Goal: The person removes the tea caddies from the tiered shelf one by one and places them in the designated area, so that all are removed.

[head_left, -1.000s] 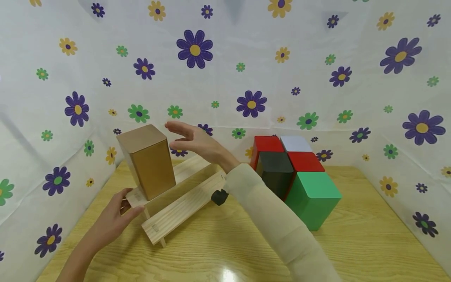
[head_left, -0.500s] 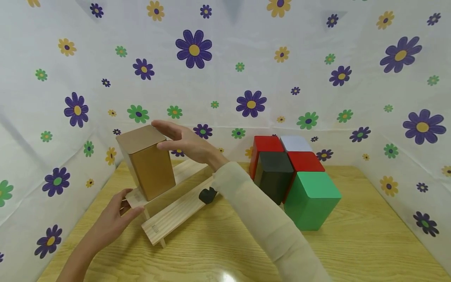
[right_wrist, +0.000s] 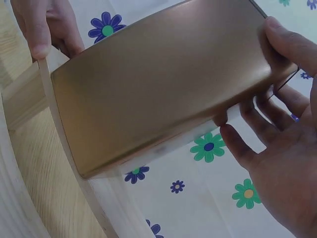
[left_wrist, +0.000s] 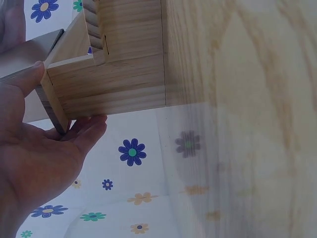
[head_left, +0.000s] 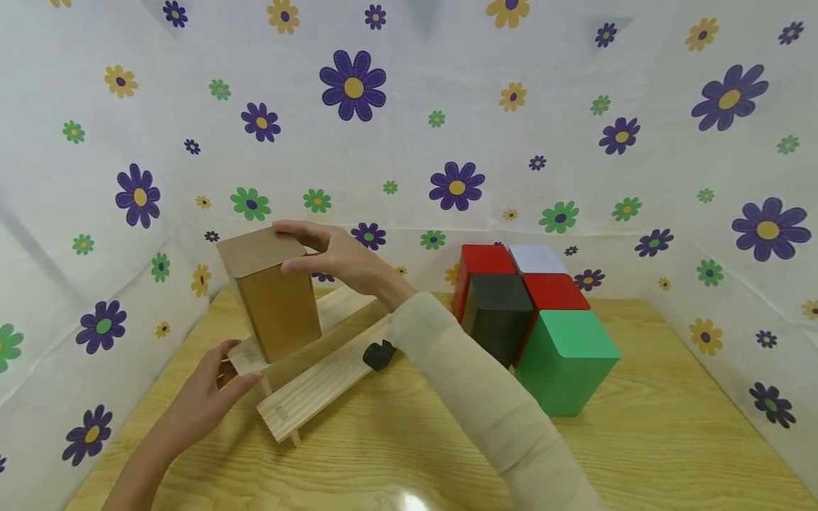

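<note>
A gold box (head_left: 281, 312) stands upright on the upper step of a two-step wooden stand (head_left: 316, 387). My right hand (head_left: 348, 259) holds the box near its top right edge. In the right wrist view, the thumb presses the gold face (right_wrist: 163, 84) and the other fingers curl behind it. My left hand (head_left: 201, 401) grips the near left end of the upper step. The left wrist view shows its thumb on top of the end board (left_wrist: 52, 101) and its fingers underneath.
Right of the stand, a close group of boxes stands on the wooden table (head_left: 664, 426): a green box (head_left: 569, 369), a black box (head_left: 498, 312), a white box (head_left: 537, 260) and red boxes (head_left: 556, 292). A flowered cloth (head_left: 409, 142) encloses the back and sides.
My right hand has moved left from beside the gold box onto its top edge and taken hold. The box's top has shifted slightly right. My left hand stays in place.
</note>
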Tool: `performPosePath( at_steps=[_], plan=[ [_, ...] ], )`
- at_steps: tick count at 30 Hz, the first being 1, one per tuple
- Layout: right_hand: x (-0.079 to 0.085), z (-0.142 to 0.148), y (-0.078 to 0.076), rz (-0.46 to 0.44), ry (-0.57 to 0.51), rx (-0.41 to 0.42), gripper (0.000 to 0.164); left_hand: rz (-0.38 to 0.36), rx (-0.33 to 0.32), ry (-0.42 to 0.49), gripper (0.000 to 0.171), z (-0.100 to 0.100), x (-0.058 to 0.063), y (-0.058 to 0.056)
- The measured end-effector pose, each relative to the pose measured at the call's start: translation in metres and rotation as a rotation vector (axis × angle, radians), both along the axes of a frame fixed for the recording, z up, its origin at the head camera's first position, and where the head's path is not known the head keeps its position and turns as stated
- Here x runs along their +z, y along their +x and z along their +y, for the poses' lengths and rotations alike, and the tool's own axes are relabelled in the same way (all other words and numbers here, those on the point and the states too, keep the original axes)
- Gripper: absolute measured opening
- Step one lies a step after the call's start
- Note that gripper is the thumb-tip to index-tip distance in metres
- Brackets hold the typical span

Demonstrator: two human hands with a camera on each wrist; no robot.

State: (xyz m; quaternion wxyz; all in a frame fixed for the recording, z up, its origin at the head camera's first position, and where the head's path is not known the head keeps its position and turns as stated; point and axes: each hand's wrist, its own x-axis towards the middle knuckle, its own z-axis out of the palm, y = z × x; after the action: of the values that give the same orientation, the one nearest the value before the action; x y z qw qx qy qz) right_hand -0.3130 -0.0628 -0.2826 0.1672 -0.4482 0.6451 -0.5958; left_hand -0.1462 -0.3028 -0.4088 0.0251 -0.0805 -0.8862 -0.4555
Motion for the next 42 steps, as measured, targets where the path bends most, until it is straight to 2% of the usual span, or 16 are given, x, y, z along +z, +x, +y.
performPosePath(
  at_steps=[5,10,15,30,42],
  plan=[
    [0.002,0.014,0.008,0.008,0.025,-0.038,0.067,-0.005,-0.012,0.036,0.070,0.002,-0.001,0.000],
    [0.003,0.032,0.016,0.056,0.059,-0.062,0.068,-0.019,-0.015,0.069,0.066,0.003,-0.003,-0.001],
    [0.004,0.056,0.025,0.083,0.082,-0.100,0.067,-0.008,-0.013,0.064,0.067,0.003,-0.005,-0.002],
    [-0.001,0.116,0.037,0.033,0.042,-0.147,0.064,-0.009,-0.008,0.058,0.071,0.003,-0.006,-0.002],
    [-0.004,0.149,0.054,0.049,0.030,-0.201,0.065,-0.010,-0.023,0.062,0.072,0.001,-0.004,-0.003]
  ],
)
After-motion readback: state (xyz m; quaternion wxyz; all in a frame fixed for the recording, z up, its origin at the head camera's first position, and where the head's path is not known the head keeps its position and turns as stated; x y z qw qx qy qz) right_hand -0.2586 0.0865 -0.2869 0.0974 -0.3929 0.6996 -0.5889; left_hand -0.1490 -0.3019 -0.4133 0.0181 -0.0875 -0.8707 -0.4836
